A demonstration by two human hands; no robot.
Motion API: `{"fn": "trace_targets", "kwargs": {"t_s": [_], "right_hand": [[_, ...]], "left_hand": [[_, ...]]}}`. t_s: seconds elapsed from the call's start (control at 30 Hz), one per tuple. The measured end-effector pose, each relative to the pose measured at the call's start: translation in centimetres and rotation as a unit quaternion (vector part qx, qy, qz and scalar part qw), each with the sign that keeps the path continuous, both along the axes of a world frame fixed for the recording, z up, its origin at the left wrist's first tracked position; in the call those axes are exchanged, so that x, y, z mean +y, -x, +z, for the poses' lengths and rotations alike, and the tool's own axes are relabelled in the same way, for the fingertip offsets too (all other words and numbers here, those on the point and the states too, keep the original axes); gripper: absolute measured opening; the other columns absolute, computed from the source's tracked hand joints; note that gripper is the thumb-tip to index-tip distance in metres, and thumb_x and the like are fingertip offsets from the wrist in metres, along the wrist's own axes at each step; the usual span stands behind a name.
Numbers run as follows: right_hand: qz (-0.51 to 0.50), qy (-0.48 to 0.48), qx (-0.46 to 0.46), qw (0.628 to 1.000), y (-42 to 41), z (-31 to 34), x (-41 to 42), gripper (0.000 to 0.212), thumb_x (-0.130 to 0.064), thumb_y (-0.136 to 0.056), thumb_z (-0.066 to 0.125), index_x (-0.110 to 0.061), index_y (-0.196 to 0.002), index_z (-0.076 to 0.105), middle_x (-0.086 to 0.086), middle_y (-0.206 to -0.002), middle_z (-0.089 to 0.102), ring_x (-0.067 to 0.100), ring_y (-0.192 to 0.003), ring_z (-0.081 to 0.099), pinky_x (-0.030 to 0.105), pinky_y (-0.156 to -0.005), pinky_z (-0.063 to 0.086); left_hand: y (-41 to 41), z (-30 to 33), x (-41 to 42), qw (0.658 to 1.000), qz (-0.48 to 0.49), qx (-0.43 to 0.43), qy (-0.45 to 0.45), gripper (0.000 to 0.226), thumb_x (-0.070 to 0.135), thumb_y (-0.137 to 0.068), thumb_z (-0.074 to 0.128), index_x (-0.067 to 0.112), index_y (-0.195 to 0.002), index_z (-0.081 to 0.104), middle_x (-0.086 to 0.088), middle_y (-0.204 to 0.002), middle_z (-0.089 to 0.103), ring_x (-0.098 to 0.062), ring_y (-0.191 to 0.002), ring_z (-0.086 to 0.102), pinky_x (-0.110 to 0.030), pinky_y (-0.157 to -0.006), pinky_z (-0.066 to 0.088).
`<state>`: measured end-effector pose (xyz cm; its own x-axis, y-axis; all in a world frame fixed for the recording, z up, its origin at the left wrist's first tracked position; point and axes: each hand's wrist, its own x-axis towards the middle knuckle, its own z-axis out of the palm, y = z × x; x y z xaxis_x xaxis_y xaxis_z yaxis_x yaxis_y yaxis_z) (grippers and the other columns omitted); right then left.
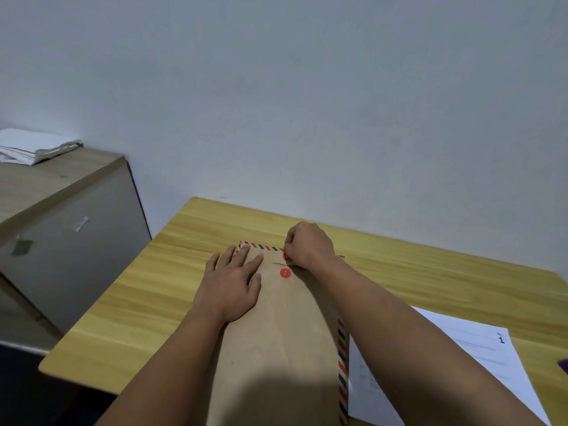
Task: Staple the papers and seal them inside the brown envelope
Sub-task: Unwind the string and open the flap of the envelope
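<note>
the brown envelope [276, 333] is pinned flat by the open left hand [232, 284], long axis toward the bench's far edge; right fingers [287, 250] are pinched at the upper red button, apparently on its string, nearest the lower button [285, 273].

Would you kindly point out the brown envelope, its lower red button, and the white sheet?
brown envelope [285, 348], head view, bare middle.
lower red button [285, 273], head view, centre.
white sheet [479, 342], head view, upper part.
</note>
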<state>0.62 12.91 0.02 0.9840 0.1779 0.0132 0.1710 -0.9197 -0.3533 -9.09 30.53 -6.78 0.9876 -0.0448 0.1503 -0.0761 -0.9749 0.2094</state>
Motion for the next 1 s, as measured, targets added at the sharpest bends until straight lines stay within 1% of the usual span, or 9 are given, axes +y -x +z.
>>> {"fn": "trace_targets", "kwargs": {"t_s": [0.1, 0.23, 0.37, 0.5, 0.63, 0.77, 0.83, 0.93, 1.0], "right_hand": [[0.037, 0.027, 0.010, 0.999, 0.4, 1.0, -0.2, 0.009, -0.019, -0.072, 0.075, -0.018, -0.069, 0.066, -0.003, -0.083, 0.072, 0.023, -0.084, 0.068, 0.029, -0.060, 0.048], [0.055, 0.108, -0.008, 0.993, 1.0, 2.4, -1.2, 0.005, -0.020, -0.078, 0.067, -0.015, -0.076, 0.067, 0.001, -0.082, 0.065, 0.027, -0.080, 0.063, 0.028, -0.059, 0.042], [0.079, 0.139, 0.066, 0.985, 0.7, 2.2, -3.0, 0.015, -0.017, -0.077, 0.060, -0.007, -0.081, 0.071, 0.003, -0.077, 0.065, 0.027, -0.075, 0.061, 0.029, -0.061, 0.043], [0.159, 0.063, 0.159, 0.972, 0.8, 1.8, -2.9, 0.018, -0.017, -0.080, 0.058, -0.002, -0.074, 0.068, 0.006, -0.067, 0.057, 0.020, -0.069, 0.050, 0.034, -0.061, 0.044], [0.177, -0.010, 0.126, 0.976, 0.9, 2.4, -1.1, 0.017, -0.012, -0.084, 0.065, -0.015, -0.073, 0.077, -0.006, -0.079, 0.077, 0.014, -0.081, 0.069, 0.030, -0.075, 0.056], [0.107, -0.089, 0.045, 0.989, 0.0, 1.8, 0.2, 0.019, -0.012, -0.087, 0.066, -0.021, -0.072, 0.075, -0.008, -0.080, 0.075, 0.015, -0.083, 0.071, 0.034, -0.077, 0.058], [0.047, -0.169, 0.038, 0.984, -0.1, 1.4, 0.4, 0.019, -0.007, -0.089, 0.064, -0.016, -0.073, 0.071, -0.004, -0.085, 0.075, 0.012, -0.079, 0.070, 0.030, -0.071, 0.057], [-0.067, -0.386, 0.133, 0.910, 0.3, 1.5, 0.2, 0.012, -0.001, -0.097, 0.057, -0.005, -0.088, 0.063, 0.013, -0.094, 0.074, 0.012, -0.051, 0.059, 0.019, -0.042, 0.040], [-0.116, -0.457, 0.186, 0.862, 0.5, 1.6, -0.5, 0.009, -0.005, -0.102, 0.052, -0.006, -0.094, 0.057, 0.015, -0.093, 0.077, 0.015, -0.043, 0.052, 0.019, -0.041, 0.030]], "left_hand": [[-0.1, -0.2, 0.0, 1.000, 0.001, -0.009, 0.000, 0.058, 0.052, -0.099, 0.026, 0.042, -0.155, 0.037, 0.003, -0.169, 0.026, -0.023, -0.157, 0.016, -0.050, -0.126, 0.011], [-0.1, -0.3, 0.1, 1.000, 0.004, -0.006, 0.004, 0.058, 0.052, -0.099, 0.025, 0.041, -0.155, 0.036, 0.003, -0.169, 0.024, -0.023, -0.157, 0.014, -0.049, -0.126, 0.009], [0.0, -0.1, 0.0, 1.000, 0.005, -0.004, 0.001, 0.058, 0.051, -0.100, 0.024, 0.042, -0.156, 0.034, 0.004, -0.170, 0.023, -0.022, -0.157, 0.012, -0.049, -0.127, 0.008], [0.0, -0.1, 0.0, 1.000, 0.005, -0.005, 0.002, 0.059, 0.052, -0.099, 0.024, 0.042, -0.156, 0.035, 0.004, -0.169, 0.023, -0.022, -0.157, 0.013, -0.049, -0.126, 0.009], [0.0, -0.1, 0.0, 1.000, 0.002, -0.007, 0.001, 0.058, 0.052, -0.099, 0.025, 0.042, -0.155, 0.036, 0.004, -0.169, 0.024, -0.023, -0.157, 0.015, -0.050, -0.126, 0.010], [0.0, -0.1, -0.1, 1.000, 0.001, -0.008, 0.001, 0.056, 0.051, -0.100, 0.028, 0.042, -0.155, 0.036, 0.004, -0.169, 0.025, -0.023, -0.157, 0.015, -0.050, -0.126, 0.011], [0.0, 0.0, 0.0, 1.000, 0.000, -0.007, 0.005, 0.056, 0.051, -0.101, 0.028, 0.041, -0.155, 0.036, 0.003, -0.169, 0.024, -0.023, -0.157, 0.014, -0.050, -0.126, 0.010], [0.1, 0.1, 0.0, 1.000, 0.000, -0.004, 0.005, 0.056, 0.051, -0.101, 0.027, 0.041, -0.156, 0.034, 0.004, -0.170, 0.023, -0.022, -0.158, 0.011, -0.050, -0.126, 0.009], [0.1, 0.1, 0.0, 1.000, 0.000, -0.003, 0.003, 0.056, 0.051, -0.101, 0.027, 0.041, -0.156, 0.034, 0.004, -0.170, 0.022, -0.022, -0.158, 0.011, -0.050, -0.126, 0.009]]}}
